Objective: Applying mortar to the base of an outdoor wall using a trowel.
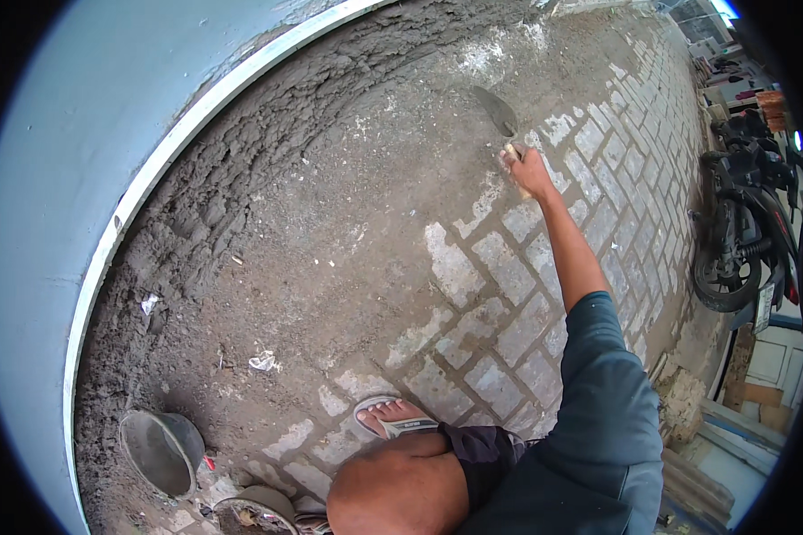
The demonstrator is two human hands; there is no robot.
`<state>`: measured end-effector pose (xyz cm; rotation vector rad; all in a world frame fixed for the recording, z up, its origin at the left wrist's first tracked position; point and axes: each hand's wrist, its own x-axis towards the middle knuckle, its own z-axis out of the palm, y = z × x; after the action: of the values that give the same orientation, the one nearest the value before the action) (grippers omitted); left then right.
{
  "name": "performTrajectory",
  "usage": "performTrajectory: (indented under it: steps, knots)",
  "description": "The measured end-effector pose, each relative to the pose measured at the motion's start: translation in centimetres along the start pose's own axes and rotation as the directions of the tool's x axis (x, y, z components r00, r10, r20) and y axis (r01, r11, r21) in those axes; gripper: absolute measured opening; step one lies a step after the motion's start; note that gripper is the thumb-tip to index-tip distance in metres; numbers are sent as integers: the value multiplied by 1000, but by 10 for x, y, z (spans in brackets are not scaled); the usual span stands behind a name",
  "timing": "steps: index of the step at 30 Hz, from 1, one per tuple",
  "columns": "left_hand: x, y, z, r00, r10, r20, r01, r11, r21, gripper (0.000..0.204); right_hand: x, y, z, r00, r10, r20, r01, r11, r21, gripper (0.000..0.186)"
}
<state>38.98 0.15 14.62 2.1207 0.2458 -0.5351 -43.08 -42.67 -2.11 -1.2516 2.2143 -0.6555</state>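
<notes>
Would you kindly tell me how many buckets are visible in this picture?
2. One grey bucket is at the lower left; a second bucket is below and right of it, cut off by the picture's lower edge. Others may be hidden.

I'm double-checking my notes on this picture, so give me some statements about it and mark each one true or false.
1. The right hand has its fingers closed around the handle of a trowel. True.
2. The left hand is on the trowel too. False: the left hand is not in view.
3. Paving blocks show partly bare beside the dirt. True.
4. The visible foot wears a closed boot. False: it wears a flip-flop.
5. A motorbike is at the picture's right side. True.
</notes>
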Motion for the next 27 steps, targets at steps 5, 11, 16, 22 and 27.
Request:
performTrajectory:
  steps: [5, 11, 16, 22, 27]
  knots:
    - [10, 8, -58, 997, 10, -71, -12, 999, -32, 75, 7, -38, 79, 973, -156, -169, 100, 948, -302, 32]
    - [21, 16, -144, 986, 29, -163, -49, 991, -122, 78, -95, -108, 126, 976, -130, 173, 144, 987, -68, 37]
    - [33, 11, -175, 989, 109, -104, -119, 989, -90, 77, -89, -121, 162, 999, 41, -27, -41, 999, -6, 38]
    - [121, 42, -117, 953, 296, 72, -286, 951, -120, 70, -213, -171, 285, 960, -222, 171, 238, 968, -82, 38]
    - [192, 86, -37, 882, 428, 198, -418, 904, -91, 89, -268, -214, 269, 937, -129, 324, 42, 964, 263, 43]
